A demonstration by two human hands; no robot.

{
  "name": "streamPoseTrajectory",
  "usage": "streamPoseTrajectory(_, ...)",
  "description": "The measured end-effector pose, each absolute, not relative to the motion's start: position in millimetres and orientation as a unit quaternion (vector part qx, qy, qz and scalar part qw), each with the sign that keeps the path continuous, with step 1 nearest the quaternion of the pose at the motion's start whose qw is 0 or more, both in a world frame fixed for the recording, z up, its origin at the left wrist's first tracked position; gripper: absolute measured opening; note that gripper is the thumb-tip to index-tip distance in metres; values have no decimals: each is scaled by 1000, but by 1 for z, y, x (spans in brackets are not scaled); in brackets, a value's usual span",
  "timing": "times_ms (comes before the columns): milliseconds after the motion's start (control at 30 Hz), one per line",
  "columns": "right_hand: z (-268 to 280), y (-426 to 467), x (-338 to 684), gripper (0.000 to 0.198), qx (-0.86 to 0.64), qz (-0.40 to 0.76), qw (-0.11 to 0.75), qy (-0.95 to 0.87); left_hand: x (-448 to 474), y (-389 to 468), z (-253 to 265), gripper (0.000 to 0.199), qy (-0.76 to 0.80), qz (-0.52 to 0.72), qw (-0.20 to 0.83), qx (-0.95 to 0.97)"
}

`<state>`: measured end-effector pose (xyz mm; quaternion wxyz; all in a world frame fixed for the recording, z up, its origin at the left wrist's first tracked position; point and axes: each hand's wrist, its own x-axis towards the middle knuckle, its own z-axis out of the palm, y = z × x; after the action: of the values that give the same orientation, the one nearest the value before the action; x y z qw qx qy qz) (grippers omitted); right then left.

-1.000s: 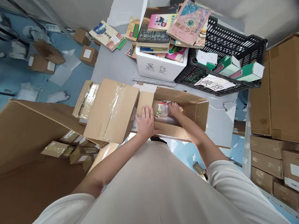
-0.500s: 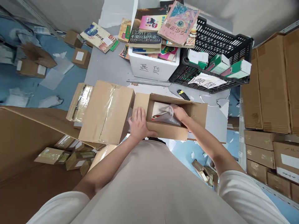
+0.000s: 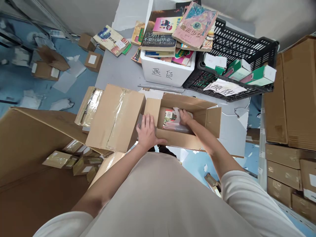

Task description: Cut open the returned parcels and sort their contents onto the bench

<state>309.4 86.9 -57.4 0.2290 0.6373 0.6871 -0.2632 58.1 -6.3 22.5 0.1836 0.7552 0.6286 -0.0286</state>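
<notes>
An open cardboard box [image 3: 182, 139] stands at the table's front edge, in front of my body. Inside it lies a book [image 3: 169, 116] with a white barcode label and a colourful cover, partly wrapped in a clear plastic bag [image 3: 178, 125]. My right hand [image 3: 185, 118] reaches into the box, its fingers curled closed on the bag at the book's right side; the fingertips are partly hidden. My left hand [image 3: 147, 131] lies flat with fingers stretched over the box's left flap [image 3: 151, 108]. Close to its left is a larger taped carton [image 3: 115, 118].
Behind the box stand a white bin [image 3: 168, 73] piled with books and a black crate [image 3: 244, 42] holding green-and-white boxes. Loose books [image 3: 112, 40] lie at the back left. Stacked cartons [image 3: 283, 168] line the right; a big open carton [image 3: 37, 141] is at lower left.
My right hand has shifted the bag, and the book's labelled cover now shows where pale pages showed before. The box's far wall stands higher, and the yellow-black cutter behind it is hidden.
</notes>
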Motion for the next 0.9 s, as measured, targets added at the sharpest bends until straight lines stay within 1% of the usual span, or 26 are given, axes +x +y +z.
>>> streamPoseTrajectory(33,-53,90,306,77,645,-254,235,681,59,-6,22,126,631,-29,184,753)
streamPoseTrajectory(133,-32,85,298,40,659,-230,247,672,60,-6,21,126,634,-32,194,748)
streamPoseTrajectory(167,-21,78,298,34,657,-224,247,677,61,-7,21,126,636,-31,197,745)
streamPoseTrajectory(233,6,55,303,30,641,-206,231,703,63,-10,20,127,644,-29,198,738)
streamPoseTrajectory(300,38,25,315,29,609,-152,186,756,65,-12,20,128,651,-26,195,733)
streamPoseTrajectory(400,85,-22,345,24,616,-61,116,777,68,-13,19,129,649,-20,193,735)
streamPoseTrajectory(533,137,-74,394,26,593,-4,-4,805,70,-11,17,129,649,-9,191,737)
streamPoseTrajectory(633,159,-108,421,24,602,20,-41,797,70,-8,16,129,648,-3,194,737)
streamPoseTrajectory(700,168,-128,432,31,624,27,-76,777,71,-7,17,130,647,-3,199,736)
streamPoseTrajectory(800,178,-147,439,48,670,54,-182,718,75,-3,17,132,651,-5,211,729)
streamPoseTrajectory(867,188,-151,441,50,691,89,-255,670,79,3,16,132,656,0,214,724)
streamPoseTrajectory(900,194,-151,442,49,700,100,-273,653,82,8,15,132,657,5,212,723)
